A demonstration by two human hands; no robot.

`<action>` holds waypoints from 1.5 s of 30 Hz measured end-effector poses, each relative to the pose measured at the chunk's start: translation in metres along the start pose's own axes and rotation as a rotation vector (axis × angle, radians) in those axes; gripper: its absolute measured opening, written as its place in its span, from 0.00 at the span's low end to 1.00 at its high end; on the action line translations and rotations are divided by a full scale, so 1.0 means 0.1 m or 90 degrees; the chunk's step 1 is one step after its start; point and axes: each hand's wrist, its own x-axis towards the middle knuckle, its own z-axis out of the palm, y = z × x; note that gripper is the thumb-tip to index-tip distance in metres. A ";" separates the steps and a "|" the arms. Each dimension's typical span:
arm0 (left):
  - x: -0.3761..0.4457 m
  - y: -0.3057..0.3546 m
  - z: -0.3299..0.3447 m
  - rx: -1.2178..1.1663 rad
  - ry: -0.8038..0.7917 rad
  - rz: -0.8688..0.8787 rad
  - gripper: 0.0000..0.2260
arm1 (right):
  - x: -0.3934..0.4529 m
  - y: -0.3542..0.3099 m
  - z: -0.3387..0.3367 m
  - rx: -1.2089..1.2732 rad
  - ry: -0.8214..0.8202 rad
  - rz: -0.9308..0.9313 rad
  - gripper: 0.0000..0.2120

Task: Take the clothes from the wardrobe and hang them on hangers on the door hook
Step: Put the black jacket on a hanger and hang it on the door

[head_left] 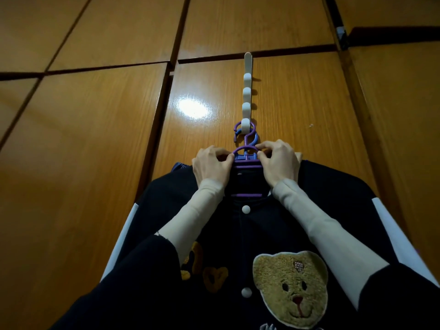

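A dark navy jacket (273, 229) with white snap buttons, white sleeve stripes and a fuzzy bear patch hangs on a purple hanger (247, 160). The hanger's hook loops over the lowest peg of a white door hook (247, 96) on the wooden wardrobe door. A blue hanger hook (254, 138) sits on the same peg behind it. My left hand (212, 166) pinches the hanger's neck from the left. My right hand (279, 163) pinches it from the right, fingers curled round the purple arch.
Glossy wooden wardrobe doors (95, 139) fill the view, with dark gaps between panels and a light glare left of the hook. Three upper pegs of the white hook carry nothing. Another garment's edge (181, 166) shows behind the jacket's left shoulder.
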 end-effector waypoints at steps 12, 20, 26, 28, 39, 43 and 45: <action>-0.47 -0.11 -0.18 -0.079 -0.038 0.064 0.13 | -0.38 0.08 -0.10 -0.029 -0.006 -0.084 0.16; -1.75 -0.57 -0.63 -0.045 -0.010 0.039 0.11 | -1.39 0.29 -0.26 -0.029 -0.141 -0.270 0.21; -2.62 -0.74 -0.79 -0.026 -0.263 0.001 0.13 | -1.87 0.32 -0.35 -0.058 -0.213 -0.242 0.23; -2.78 -0.67 -0.77 0.000 -0.349 -0.003 0.23 | -1.85 0.29 -0.35 -0.110 -0.237 -0.268 0.22; -2.90 -0.74 -0.62 -0.077 -0.429 -0.165 0.13 | -1.60 0.31 -0.13 -0.295 -0.192 -0.334 0.25; -2.99 -0.82 -0.66 -0.033 -0.533 -0.138 0.10 | -1.64 0.36 -0.05 -0.323 -0.163 -0.343 0.26; -2.99 -0.86 -0.69 -0.014 -0.522 -0.130 0.10 | -1.65 0.39 -0.01 -0.341 -0.161 -0.347 0.27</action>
